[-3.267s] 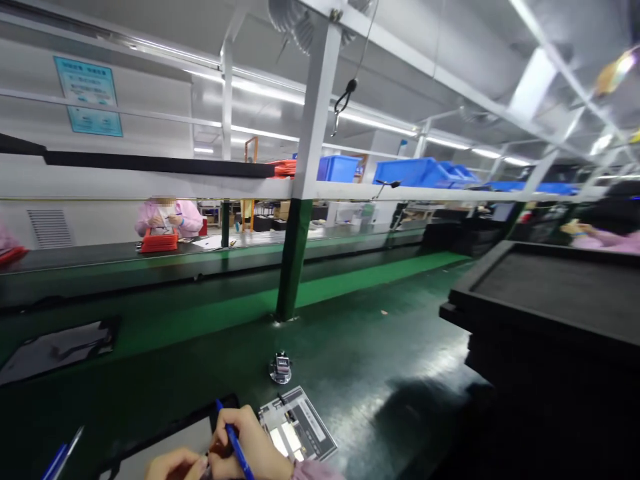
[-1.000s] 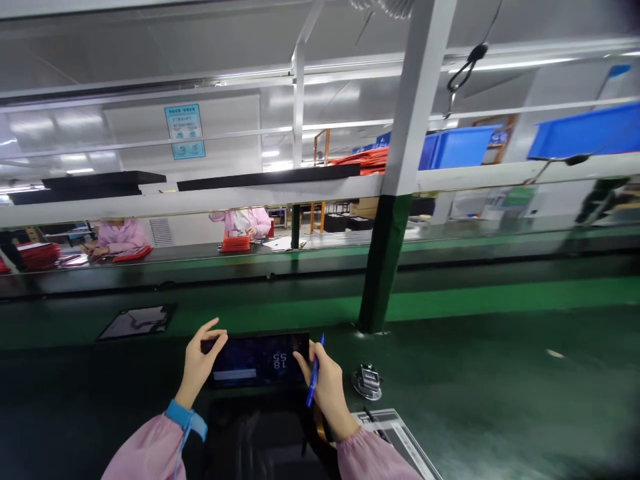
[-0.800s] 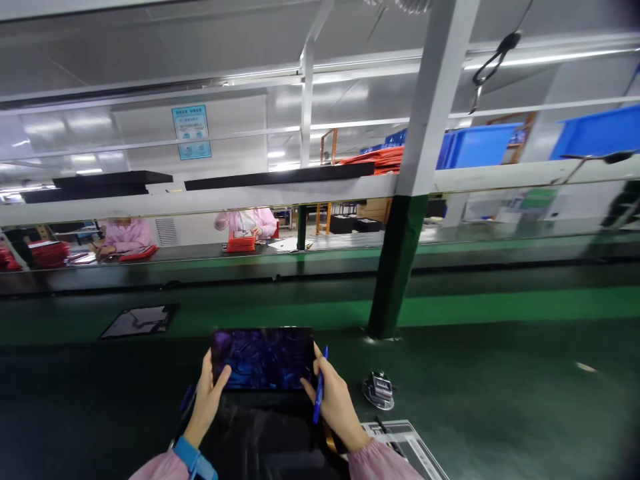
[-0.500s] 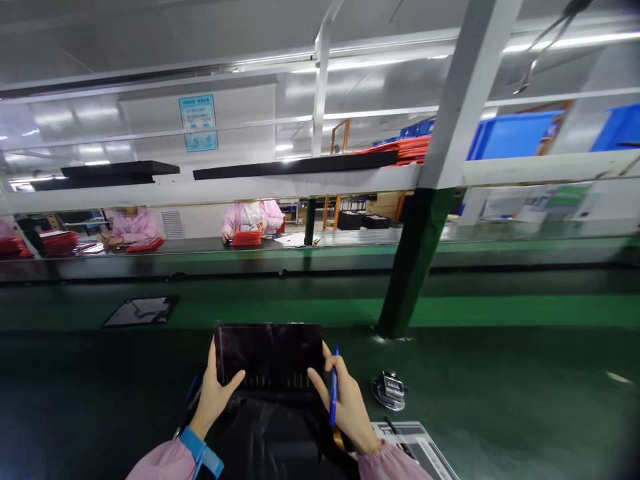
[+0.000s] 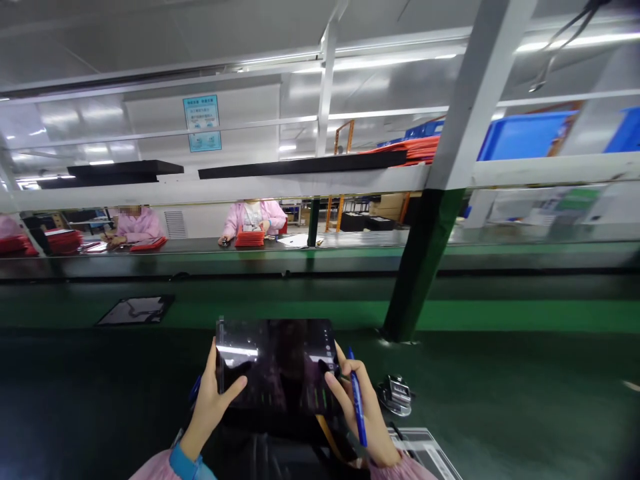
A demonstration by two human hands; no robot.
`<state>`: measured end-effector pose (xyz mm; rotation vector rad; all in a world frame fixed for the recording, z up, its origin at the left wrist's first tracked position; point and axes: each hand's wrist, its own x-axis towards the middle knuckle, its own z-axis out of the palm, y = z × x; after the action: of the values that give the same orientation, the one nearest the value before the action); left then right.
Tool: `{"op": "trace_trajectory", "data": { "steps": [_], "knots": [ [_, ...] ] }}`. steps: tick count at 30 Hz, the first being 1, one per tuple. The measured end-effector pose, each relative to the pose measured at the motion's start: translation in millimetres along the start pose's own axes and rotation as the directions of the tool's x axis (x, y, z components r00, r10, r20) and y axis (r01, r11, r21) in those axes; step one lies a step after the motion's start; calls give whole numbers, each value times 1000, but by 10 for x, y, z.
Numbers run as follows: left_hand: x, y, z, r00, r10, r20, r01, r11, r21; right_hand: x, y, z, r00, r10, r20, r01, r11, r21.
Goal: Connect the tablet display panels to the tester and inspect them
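I hold a dark tablet (image 5: 277, 363) up in front of me with both hands, its glossy screen facing me. My left hand (image 5: 213, 400) grips its left edge, thumb lying on the glass. My right hand (image 5: 363, 417) grips the right edge and also pinches a blue pen (image 5: 358, 407) that points down. Under the tablet lies a black tray or case (image 5: 270, 447), partly hidden. A small metal tally counter (image 5: 397, 395) stands just right of my right hand.
A printed sheet (image 5: 425, 457) lies at the lower right. A green post (image 5: 423, 263) rises from the green bench. Another dark panel (image 5: 135, 310) lies on the belt at left. Across the line, two people in pink coats (image 5: 255, 217) work beside red trays (image 5: 250, 237).
From writing low at the bench, my hands have lifted the tablet upright. Its screen went from lit to mostly dark and it tilted closer to me. The view has panned left.
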<state>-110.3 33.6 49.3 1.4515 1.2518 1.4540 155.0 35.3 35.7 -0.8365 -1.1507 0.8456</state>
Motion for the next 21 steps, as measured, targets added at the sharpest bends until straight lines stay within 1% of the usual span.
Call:
{"op": "trace_trajectory", "data": {
  "steps": [3,5,7,10,12,14,15,17,19,20,21],
  "knots": [
    [-51,28,-25,992,-124,21,125,983,-131,13,10,-14,996,84,14,-85,987,135],
    [-69,9,-58,980,-196,-13,190,963,-192,22,11,-31,990,144,-12,-139,974,176],
    [-65,-26,-102,964,-254,-81,230,946,-229,25,-10,-49,985,169,-21,-164,974,157],
    [-29,-64,-171,944,-286,-163,243,940,-240,22,-81,-76,987,161,-12,-159,983,90],
    [-3,-69,-211,938,-299,-177,259,941,-217,18,-128,-95,987,160,3,-160,985,70],
    [21,-78,-245,935,-303,-186,275,948,-160,17,-151,-113,986,166,23,-167,984,68],
    [32,-90,-261,939,-273,-208,254,960,-116,17,-152,-119,986,167,29,-168,983,68],
    [48,-122,-289,949,-151,-276,158,987,3,18,-138,-127,986,164,28,-166,984,66],
    [50,-150,-301,941,18,-338,37,987,156,21,-117,-127,987,160,18,-161,985,61],
    [43,-155,-298,930,109,-350,-25,972,236,22,-108,-124,988,155,15,-156,986,55],
    [28,-151,-287,921,192,-339,-85,948,308,25,-101,-122,989,148,11,-148,988,48]
  ]
}}
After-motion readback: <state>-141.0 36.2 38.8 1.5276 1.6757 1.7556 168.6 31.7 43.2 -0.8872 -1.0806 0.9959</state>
